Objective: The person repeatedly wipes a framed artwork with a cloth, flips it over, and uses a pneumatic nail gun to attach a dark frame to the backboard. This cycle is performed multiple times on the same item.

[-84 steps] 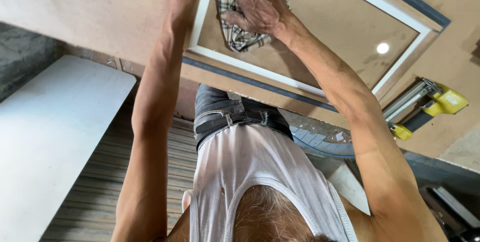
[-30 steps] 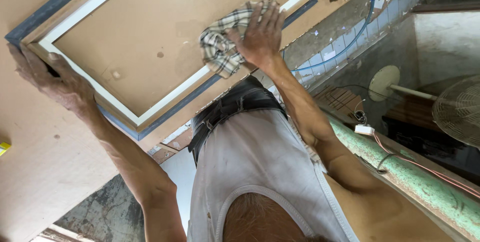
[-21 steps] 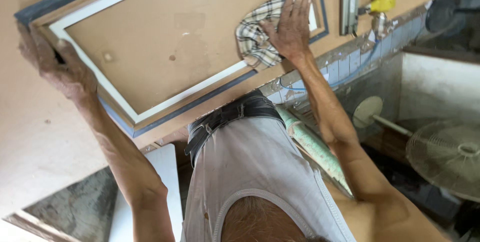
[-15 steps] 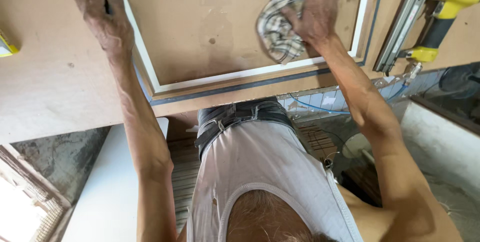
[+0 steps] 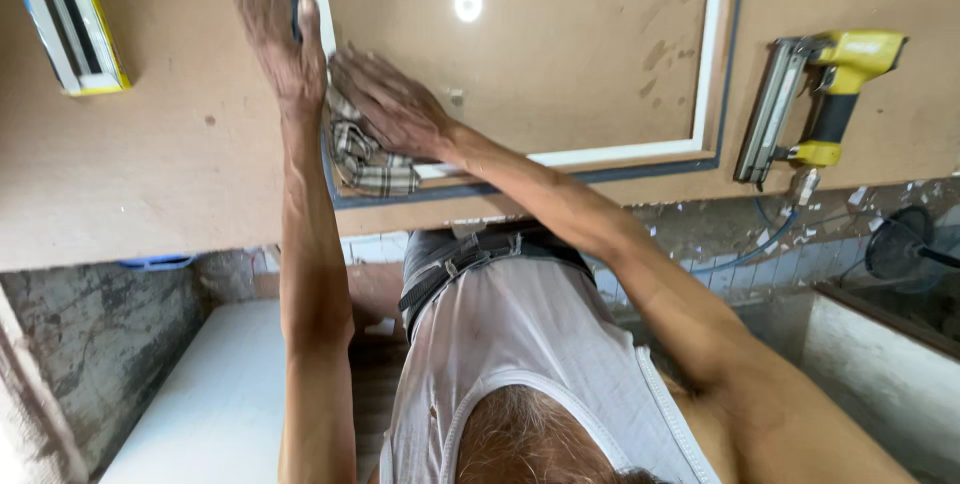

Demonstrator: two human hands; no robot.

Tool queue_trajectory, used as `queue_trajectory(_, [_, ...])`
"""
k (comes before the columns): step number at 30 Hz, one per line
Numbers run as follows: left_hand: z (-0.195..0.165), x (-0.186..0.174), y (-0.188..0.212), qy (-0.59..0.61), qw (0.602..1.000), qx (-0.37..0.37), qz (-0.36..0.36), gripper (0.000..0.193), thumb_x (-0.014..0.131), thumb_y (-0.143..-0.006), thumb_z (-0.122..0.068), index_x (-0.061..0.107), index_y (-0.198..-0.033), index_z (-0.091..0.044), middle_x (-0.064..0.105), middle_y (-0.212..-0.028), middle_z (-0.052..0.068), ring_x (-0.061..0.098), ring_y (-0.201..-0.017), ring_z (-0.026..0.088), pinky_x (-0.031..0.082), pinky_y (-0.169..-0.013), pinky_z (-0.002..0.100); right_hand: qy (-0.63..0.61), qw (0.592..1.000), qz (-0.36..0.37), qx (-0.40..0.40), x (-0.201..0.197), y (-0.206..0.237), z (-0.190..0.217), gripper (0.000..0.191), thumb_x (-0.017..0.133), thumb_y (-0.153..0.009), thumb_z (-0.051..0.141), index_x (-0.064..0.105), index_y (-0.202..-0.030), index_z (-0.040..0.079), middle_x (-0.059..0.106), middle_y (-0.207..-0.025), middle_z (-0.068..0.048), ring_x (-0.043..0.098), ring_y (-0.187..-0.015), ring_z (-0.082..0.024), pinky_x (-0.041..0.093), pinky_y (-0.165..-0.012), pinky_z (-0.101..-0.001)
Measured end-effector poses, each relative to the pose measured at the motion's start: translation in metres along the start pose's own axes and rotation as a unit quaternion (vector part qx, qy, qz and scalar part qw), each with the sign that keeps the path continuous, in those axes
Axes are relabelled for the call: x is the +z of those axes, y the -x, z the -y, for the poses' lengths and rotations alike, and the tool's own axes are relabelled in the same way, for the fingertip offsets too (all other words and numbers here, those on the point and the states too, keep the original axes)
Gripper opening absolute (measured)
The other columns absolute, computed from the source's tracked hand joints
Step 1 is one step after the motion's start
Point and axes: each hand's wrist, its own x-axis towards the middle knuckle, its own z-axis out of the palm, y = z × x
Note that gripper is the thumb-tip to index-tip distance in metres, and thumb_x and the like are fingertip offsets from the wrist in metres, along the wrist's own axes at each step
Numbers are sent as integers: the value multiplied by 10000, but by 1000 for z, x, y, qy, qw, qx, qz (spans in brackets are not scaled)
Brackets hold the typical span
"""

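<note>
A brown panel with a white inner moulding and a dark blue-grey outer edge [image 5: 560,159] lies flat on the brown workbench [image 5: 180,174]. My left hand [image 5: 275,34] rests flat on the panel's left corner, fingers stretched out and holding nothing. My right hand [image 5: 395,109] reaches across from the right and presses a checked cloth [image 5: 365,159] onto the panel's near left corner, just beside the left hand. Part of the cloth is hidden under the palm.
A yellow and grey nail gun [image 5: 815,99] lies on the bench to the panel's right. A yellow and white box-shaped object [image 5: 70,29] sits at the far left. Below the bench are a white board [image 5: 220,394] and a fan [image 5: 900,244].
My right hand has slid the checked cloth from the panel's right side to its left corner, beside the left hand. The view has swung around; the left hand stays on the left corner.
</note>
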Motion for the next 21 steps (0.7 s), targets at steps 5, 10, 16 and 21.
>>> queue_trajectory(5, [-73,-9,51,144,975,117,119,850,803,-809,-505,503,-1485,-86,445,-1525,260,394,-1418,455,352,-1166,600,-627,731,-123,239,-26,25,-11,604,550,-1018,401,524,-1506,46,558,-1463,-138,618,-1247,-239,556,-1037,-393])
queue_trajectory(10, [-79,-18,34,21,986,142,80,457,843,-839,10,773,-1249,-180,668,-1389,123,623,-1312,345,609,-1030,402,-835,472,-175,222,-79,34,-43,661,728,-1005,383,515,-1473,-32,664,-1274,-166,651,-1139,-257,576,-995,-368])
queue_trajectory(16, [17,-108,-81,-457,875,162,1,763,856,-778,-252,550,-1472,-171,526,-1412,376,500,-1309,475,419,-962,668,-550,705,-344,287,-204,110,-181,613,758,-786,64,596,-1361,-74,706,-1166,-171,699,-1064,-236,614,-947,-361])
queue_trajectory(21, [12,-59,-169,-110,970,214,7,861,717,-996,-217,213,-1657,7,353,-1647,324,353,-1574,480,358,-1341,558,-313,685,-519,405,-328,134,-326,533,772,-745,30,621,-1256,24,705,-1201,-122,724,-1058,-208,656,-902,-342])
